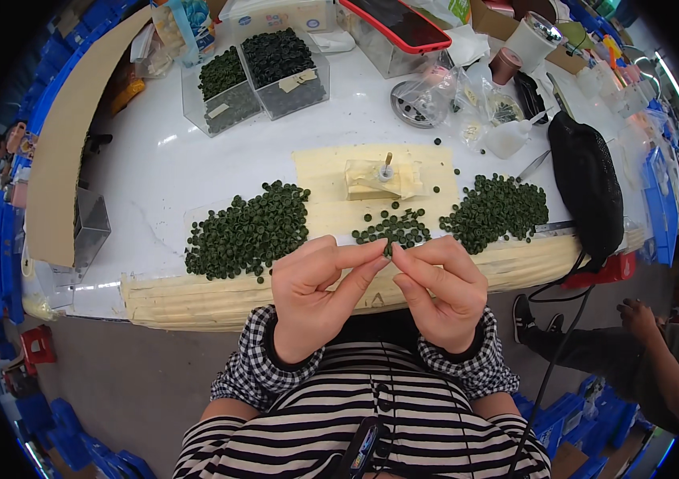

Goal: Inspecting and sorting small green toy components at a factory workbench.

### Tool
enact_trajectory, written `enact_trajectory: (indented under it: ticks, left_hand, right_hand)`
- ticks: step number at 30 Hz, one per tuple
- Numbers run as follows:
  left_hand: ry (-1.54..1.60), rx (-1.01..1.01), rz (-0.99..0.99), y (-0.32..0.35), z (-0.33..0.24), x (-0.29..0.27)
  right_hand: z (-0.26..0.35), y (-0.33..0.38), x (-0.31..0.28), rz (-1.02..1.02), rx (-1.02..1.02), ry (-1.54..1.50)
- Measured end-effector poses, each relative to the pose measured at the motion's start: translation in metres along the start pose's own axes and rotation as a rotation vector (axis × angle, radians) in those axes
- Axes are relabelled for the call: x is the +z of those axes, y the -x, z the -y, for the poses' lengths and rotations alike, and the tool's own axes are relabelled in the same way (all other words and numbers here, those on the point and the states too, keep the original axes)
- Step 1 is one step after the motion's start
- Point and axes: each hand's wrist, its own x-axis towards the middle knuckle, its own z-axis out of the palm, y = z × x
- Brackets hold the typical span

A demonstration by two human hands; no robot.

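Observation:
Over the table's front edge my left hand [313, 295] and my right hand [446, 291] meet fingertip to fingertip. Both are closed in a pinch on one small dark green round piece [388, 250], mostly hidden by the fingers. Just beyond them lies a small scatter of similar green button-like pieces [403, 227]. A large heap [248, 231] of these is to the left, another heap [499, 209] to the right. Behind the scatter stands a block wrapped in cream tape [367, 180], with an upright metal pin [388, 161] on it.
Two clear bins [296, 94] of green and darker pieces stand at the back left. A red-cased phone [403, 28] rests on a clear box. At the right are a squeeze bottle [509, 140], tweezers [532, 165] and a black mesh bag [587, 184]. Another person's hand [639, 318] shows at far right.

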Motion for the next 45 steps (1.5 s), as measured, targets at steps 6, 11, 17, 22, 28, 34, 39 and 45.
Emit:
enact_trajectory:
  ticks: [6, 11, 17, 22, 28, 34, 39, 45]
  left_hand:
    - [-0.04, 0.042, 0.031, 0.003, -0.011, 0.007]
    - [-0.056, 0.089, 0.009, 0.006, -0.007, 0.013]
    - [-0.138, 0.146, 0.029, 0.007, -0.005, 0.01]
    - [-0.153, 0.156, 0.026, 0.006, -0.003, 0.011]
    - [-0.056, 0.069, 0.021, 0.003, -0.006, 0.011]
    - [0.158, -0.057, -0.03, 0.001, 0.001, 0.008]
    - [0.134, -0.079, -0.05, 0.003, 0.003, 0.008]
    - [0.089, -0.055, -0.054, 0.003, 0.003, 0.008]
  right_hand:
    - [-0.001, 0.001, -0.001, -0.008, 0.037, -0.009]
    - [0.0, 0.002, -0.001, -0.007, 0.078, -0.055]
    - [0.003, 0.001, -0.004, 0.023, 0.106, -0.092]
    - [0.002, 0.001, -0.004, 0.037, 0.12, -0.097]
    - [0.002, -0.002, -0.003, 0.0, 0.118, -0.074]
    - [0.001, 0.0, -0.005, 0.028, 0.082, -0.105]
    - [0.002, 0.0, -0.004, 0.032, 0.079, -0.103]
    - [0.003, 0.001, -0.004, 0.036, 0.089, -0.107]
